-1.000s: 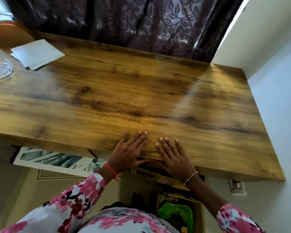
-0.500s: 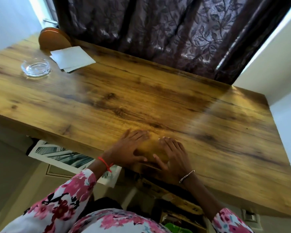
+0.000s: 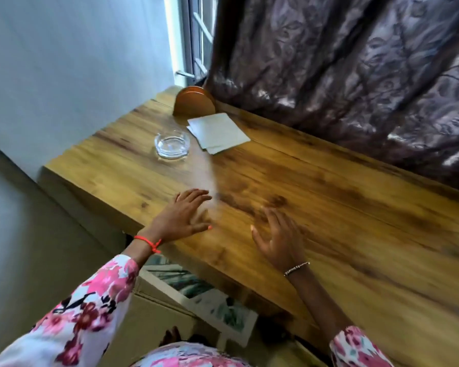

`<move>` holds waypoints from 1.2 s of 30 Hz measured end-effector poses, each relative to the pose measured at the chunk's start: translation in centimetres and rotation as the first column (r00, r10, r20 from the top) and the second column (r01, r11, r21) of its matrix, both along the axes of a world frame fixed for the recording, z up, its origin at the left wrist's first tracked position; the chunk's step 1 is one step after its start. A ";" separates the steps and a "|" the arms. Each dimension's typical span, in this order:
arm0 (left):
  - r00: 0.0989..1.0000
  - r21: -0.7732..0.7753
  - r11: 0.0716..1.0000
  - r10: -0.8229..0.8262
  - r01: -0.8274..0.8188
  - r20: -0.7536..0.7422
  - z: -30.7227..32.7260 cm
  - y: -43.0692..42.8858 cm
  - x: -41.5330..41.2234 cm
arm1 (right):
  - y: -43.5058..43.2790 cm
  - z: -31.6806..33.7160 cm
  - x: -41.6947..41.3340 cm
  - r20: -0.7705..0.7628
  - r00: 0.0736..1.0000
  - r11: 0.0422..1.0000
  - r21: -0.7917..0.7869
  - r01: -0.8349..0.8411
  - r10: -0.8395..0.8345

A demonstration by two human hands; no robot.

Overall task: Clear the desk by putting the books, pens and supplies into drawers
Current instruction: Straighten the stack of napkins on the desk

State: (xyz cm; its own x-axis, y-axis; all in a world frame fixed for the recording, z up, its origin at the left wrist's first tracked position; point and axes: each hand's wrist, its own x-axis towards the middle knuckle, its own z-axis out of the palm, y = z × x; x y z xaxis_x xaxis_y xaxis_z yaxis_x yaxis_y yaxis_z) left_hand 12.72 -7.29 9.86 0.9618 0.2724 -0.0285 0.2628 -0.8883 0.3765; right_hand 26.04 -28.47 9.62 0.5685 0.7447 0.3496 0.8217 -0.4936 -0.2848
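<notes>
The wooden desk (image 3: 316,207) runs from lower right to upper left. My left hand (image 3: 182,217) lies flat near the desk's front edge, fingers spread, holding nothing. My right hand (image 3: 280,237) hovers just over the desktop to its right, fingers apart and empty. Far up the desk lie white paper sheets (image 3: 217,133), stacked loosely. A clear glass ashtray (image 3: 172,144) stands left of them. Behind both, an orange-brown rounded holder (image 3: 194,104) stands at the desk's back corner. No drawer front shows in this view.
A dark patterned curtain (image 3: 355,62) hangs along the desk's back edge. A pale wall (image 3: 72,62) closes the left end. Under the desk's front edge leans a framed leaf print (image 3: 196,292) beside a cardboard box (image 3: 154,321).
The view has swung left, bringing the ashtray, papers and holder nearer the centre. Both hands have slid leftward along the desk and moved apart; they were side by side at the front edge.
</notes>
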 end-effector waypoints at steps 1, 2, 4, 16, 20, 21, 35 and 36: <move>1.000 0.011 1.000 0.003 -0.003 -0.013 -0.1 1.3 -0.4 | 1.3 0.0 -0.3 -0.014 1.000 1.000 0.020 0.004 -0.004; 1.000 0.018 1.000 0.000 0.000 -0.020 -0.1 2.9 -0.8 | 2.8 0.1 -0.6 -0.036 0.999 0.999 0.038 0.013 -0.012; 0.999 0.021 1.000 -0.006 0.006 -0.035 -0.2 5.4 -1.4 | 5.5 0.2 -1.2 -0.077 0.996 0.997 0.056 0.049 -0.044; 0.988 -0.070 0.997 0.045 -0.035 0.146 -0.9 12.4 -0.3 | 13.8 -0.1 0.7 -0.173 0.981 0.994 0.045 0.095 -0.086; 0.969 -0.089 0.995 0.074 -0.054 0.234 0.3 14.5 1.9 | 16.2 0.1 3.8 -0.227 0.969 0.993 0.041 0.107 -0.095; 0.964 -0.094 0.994 0.084 -0.062 0.252 0.6 15.0 2.4 | 16.8 0.2 4.5 -0.242 0.965 0.993 0.034 0.112 -0.101; 0.953 -0.262 0.942 0.257 -0.210 0.159 3.4 22.1 13.3 | 22.8 1.1 13.4 -0.453 0.841 0.947 -0.018 0.322 -0.294; 0.960 -0.274 0.937 0.254 -0.216 0.113 3.3 22.6 14.1 | 23.1 1.2 13.8 -0.486 0.815 0.937 -0.025 0.348 -0.315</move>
